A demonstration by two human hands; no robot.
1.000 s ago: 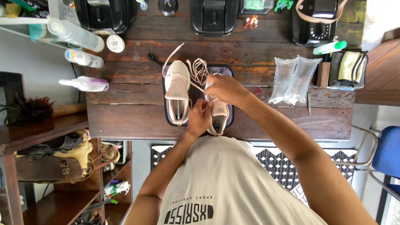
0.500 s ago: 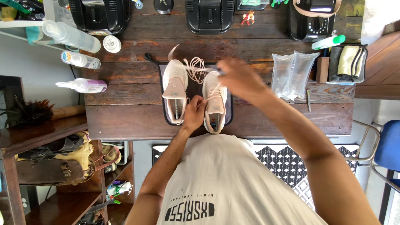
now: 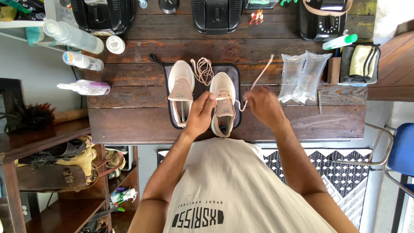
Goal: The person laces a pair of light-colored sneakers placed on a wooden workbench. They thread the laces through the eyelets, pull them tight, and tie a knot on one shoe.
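Two pale pink sneakers lie on a dark mat (image 3: 235, 71) on the wooden table. The left sneaker (image 3: 181, 90) has no lace and a shoe tree inside. A loose coiled lace (image 3: 202, 70) rests between the toes. My left hand (image 3: 201, 113) grips the right sneaker (image 3: 223, 97) at its tongue and eyelets. My right hand (image 3: 263, 105) is out to the right of that shoe, pinching a pink lace (image 3: 258, 80) that runs from the shoe's eyelets up and away to the right.
Two clear air pillows (image 3: 302, 75) lie right of the mat, with a tray of cloths (image 3: 360, 64) beyond. Spray bottles (image 3: 84, 87) and a small jar (image 3: 115, 44) stand at the left. Black machines (image 3: 217, 15) line the far edge. A shelf with shoes (image 3: 56, 155) sits lower left.
My right hand has moved from above the right sneaker out to the right, drawing the lace sideways through the eyelets. My left hand stays on the shoe.
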